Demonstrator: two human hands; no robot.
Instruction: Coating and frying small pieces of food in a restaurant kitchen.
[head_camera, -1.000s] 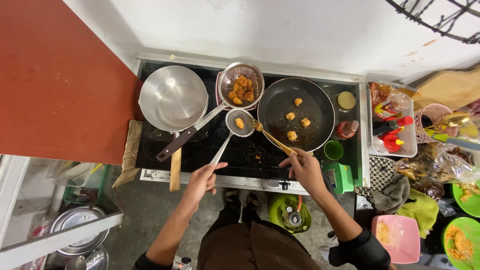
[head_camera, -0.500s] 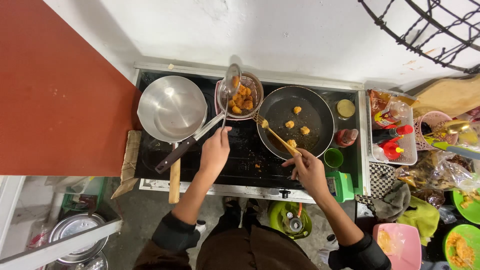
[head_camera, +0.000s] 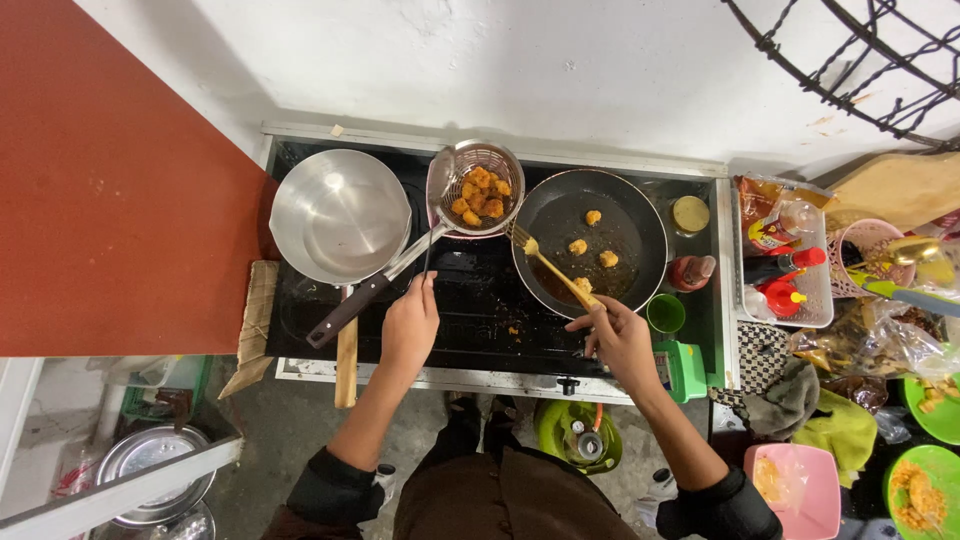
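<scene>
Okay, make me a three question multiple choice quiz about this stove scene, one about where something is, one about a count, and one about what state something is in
1. Where is the wire strainer of fried pieces?
A. Between the silver pan and the black frying pan
B. On the floor
C. Inside the pink tub

2. How many fried pieces lie loose in the black frying pan?
A. One
B. Four
C. Nine

3. What is the state of the silver pan?
A. Full of oil
B. Heaped with fried pieces
C. Empty

Answers:
1. A: the strainer sits at the back of the stove between the two pans.
2. B: four golden pieces show on the dark pan bottom, one close to the fork held by the right hand.
3. C: its shiny inside shows nothing in it; the left hand holds a small ladle beside it.
</scene>
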